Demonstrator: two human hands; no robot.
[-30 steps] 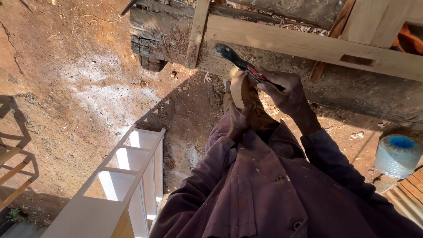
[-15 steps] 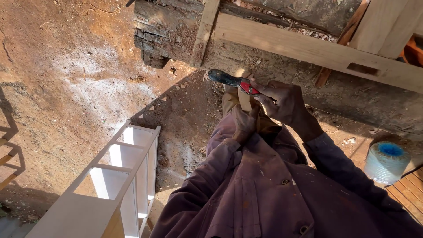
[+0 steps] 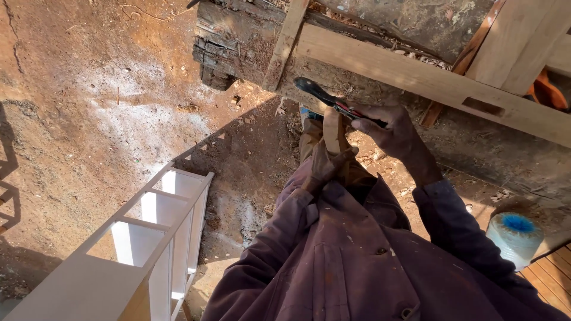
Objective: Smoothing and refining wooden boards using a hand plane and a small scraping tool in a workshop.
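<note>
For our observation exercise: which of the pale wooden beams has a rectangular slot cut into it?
The long horizontal beam above the hands; its slot lies toward the right, unlike the slimmer upright beam.

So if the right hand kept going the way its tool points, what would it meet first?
Probably the dark rotted timber end. The right hand aims its dark-headed tool up-left toward it, just under the pale wooden beam; depth is unclear.
</note>
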